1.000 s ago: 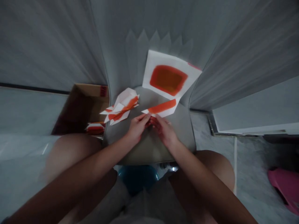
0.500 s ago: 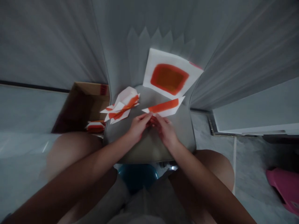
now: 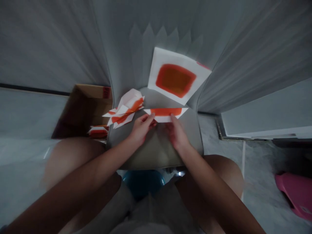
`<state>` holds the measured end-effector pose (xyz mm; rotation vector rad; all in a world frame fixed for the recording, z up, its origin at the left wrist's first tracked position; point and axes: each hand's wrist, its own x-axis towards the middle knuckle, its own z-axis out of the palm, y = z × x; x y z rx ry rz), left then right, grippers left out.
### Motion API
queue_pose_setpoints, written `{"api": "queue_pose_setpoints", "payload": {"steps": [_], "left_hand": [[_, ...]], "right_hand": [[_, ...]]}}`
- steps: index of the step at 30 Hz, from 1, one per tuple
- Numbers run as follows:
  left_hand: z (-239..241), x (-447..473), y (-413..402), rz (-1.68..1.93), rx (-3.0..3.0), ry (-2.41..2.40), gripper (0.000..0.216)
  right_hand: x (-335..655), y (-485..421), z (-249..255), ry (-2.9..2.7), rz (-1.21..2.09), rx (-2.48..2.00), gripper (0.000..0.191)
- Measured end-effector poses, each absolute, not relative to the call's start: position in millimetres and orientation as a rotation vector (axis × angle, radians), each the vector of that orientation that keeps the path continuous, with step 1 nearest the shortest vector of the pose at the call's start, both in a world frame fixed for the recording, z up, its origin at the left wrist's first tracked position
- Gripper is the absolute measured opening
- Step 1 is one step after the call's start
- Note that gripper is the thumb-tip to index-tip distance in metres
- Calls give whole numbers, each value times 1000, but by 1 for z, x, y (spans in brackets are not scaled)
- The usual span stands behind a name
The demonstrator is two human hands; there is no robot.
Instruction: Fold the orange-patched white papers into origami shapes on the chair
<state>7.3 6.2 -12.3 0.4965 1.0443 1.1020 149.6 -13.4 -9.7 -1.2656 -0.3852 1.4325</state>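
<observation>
Left hand: my left hand is clamped on the paper strip, thumb on its face near the left end; at its 10 o'clock lies a pile of folded papers, with a cardboard box farther out.
Paper strip: the orange-and-white paper strip is at my 12 o'clock, above the grey chair seat; half a second ago it slanted up toward 2 o'clock, and now it runs level from 9 to 3.
Right hand: my right hand pinches the strip near its right end, thumb in front, fingers partly hidden; my thumbs have spread from almost touching to well apart, which I judge gives me control of both ends.
White sheet: the white sheet leans at the strip's 1 o'clock, unheld.
Pink object: a pink object rests on the floor at my 4 o'clock.
</observation>
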Motion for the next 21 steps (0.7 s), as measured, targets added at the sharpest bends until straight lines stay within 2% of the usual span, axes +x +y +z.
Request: {"api": "queue_pose_setpoints", "payload": {"steps": [8,21], "left_hand": [[-8,4,11,1122,467,1103,35],[-5,-2,22,1173,524,1098,28]], "right_hand": [[170,-10,-2,-495,1413,-1262,28],[186,0,8,-630,1398,-1228,30]]}}
